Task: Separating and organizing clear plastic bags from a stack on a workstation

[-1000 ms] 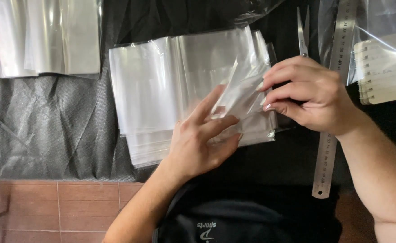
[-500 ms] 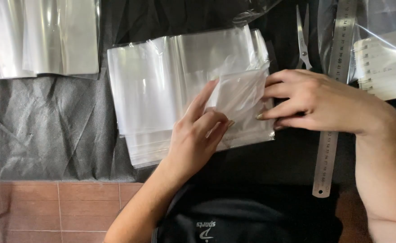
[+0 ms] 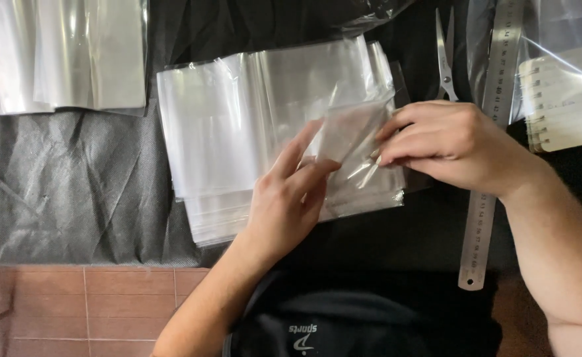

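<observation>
A thick stack of clear plastic bags (image 3: 231, 145) lies on dark cloth in the middle of the head view. My left hand (image 3: 284, 198) rests flat on the stack's near right part, fingers spread and pointing up. My right hand (image 3: 446, 142) pinches the right edge of the top clear bag (image 3: 354, 132), which is lifted and folded leftward over the stack. The left index finger touches the underside of that raised bag.
Another pile of clear bags (image 3: 66, 53) lies at the top left. A steel ruler (image 3: 492, 132) and scissors (image 3: 446, 56) lie right of the stack. A spiral notebook in a clear sleeve (image 3: 565, 92) sits far right. Red floor tiles (image 3: 93, 304) border the cloth's near edge.
My right hand has lowered and then raised the top bag again, folding its right edge up toward the left. My left hand stayed on the stack, its fingers shifting slightly.
</observation>
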